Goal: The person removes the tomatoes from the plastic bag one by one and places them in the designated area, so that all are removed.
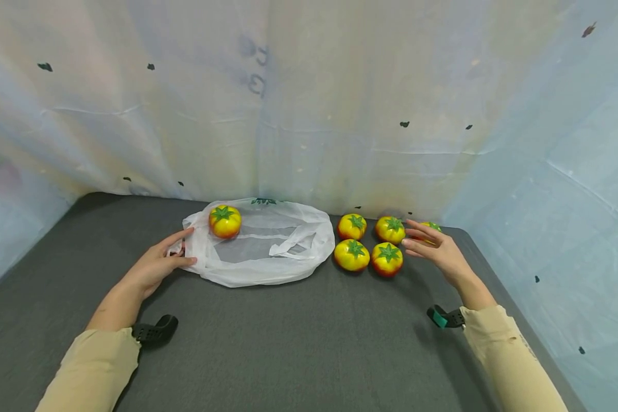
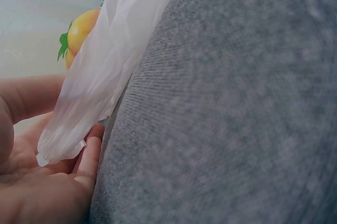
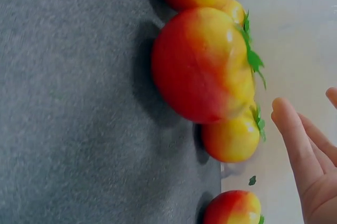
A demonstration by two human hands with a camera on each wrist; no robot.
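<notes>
A white plastic bag (image 1: pixel 257 277) lies spread on the dark table, its mouth facing up. At its left end, my left hand (image 1: pixel 157 266) holds the edge; in the left wrist view, the bag's gathered end lies among the fingers of that hand (image 2: pixel 47 182). One yellow-red tomato (image 1: pixel 225 222) with a green leafy top sits at the bag's left end. Right of the bag stand several more tomatoes (image 1: pixel 352 255). My right hand (image 1: pixel 435 249), fingers extended and apart, hovers beside them and partly hides the rearmost right tomato (image 1: pixel 432 226). It grips nothing visible.
The dark grey table (image 1: pixel 288 355) ends at a pale sheet wall (image 1: pixel 314 143) behind the bag and tomatoes. Another sheet (image 1: pixel 571 229) rises along the right side. A loose bag handle (image 1: pixel 293 243) lies across the bag's opening.
</notes>
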